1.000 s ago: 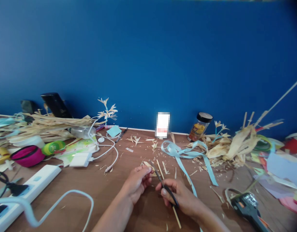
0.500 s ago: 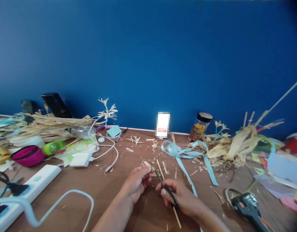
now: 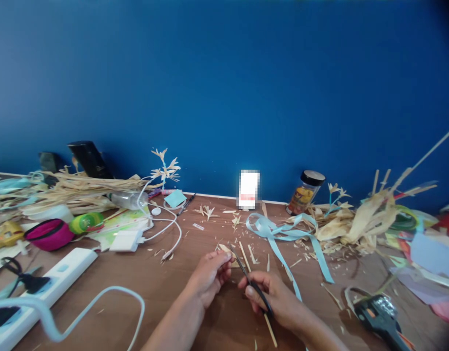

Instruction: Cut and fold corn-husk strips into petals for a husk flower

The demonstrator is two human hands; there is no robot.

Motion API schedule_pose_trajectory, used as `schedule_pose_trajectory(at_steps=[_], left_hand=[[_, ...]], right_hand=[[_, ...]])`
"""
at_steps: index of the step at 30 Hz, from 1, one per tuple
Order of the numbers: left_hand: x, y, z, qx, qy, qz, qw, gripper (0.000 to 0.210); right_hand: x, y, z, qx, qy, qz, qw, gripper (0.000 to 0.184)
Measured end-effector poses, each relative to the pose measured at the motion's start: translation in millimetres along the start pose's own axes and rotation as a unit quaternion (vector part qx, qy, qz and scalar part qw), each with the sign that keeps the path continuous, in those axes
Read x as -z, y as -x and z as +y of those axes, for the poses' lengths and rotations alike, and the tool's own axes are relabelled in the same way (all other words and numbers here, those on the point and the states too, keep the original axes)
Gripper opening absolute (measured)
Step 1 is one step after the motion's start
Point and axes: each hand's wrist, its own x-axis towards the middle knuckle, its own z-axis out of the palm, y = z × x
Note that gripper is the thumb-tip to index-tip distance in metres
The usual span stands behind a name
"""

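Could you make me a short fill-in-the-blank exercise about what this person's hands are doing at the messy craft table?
1. The right hand grips slim black-handled ______, blades pointing up toward the wall.
2. The left hand pinches a small pale piece of dried husk right beside the ______ of that tool.
3. A long ribbon, light ______ in colour, lies curled on the brown wooden table beyond the hands.
4. The glass jar by the blue wall has a ______ lid.

Missing words: scissors; blades; blue; black
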Motion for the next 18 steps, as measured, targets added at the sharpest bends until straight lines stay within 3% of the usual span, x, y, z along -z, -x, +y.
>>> schedule_pose_trajectory(at_steps=[18], left_hand=[[2.3, -2.5, -2.7, -0.009, -0.005, 0.001, 1.0, 0.008]], right_hand=[[-1.0, -2.4, 6.0, -0.005, 0.02, 0.004, 1.0, 0.034]])
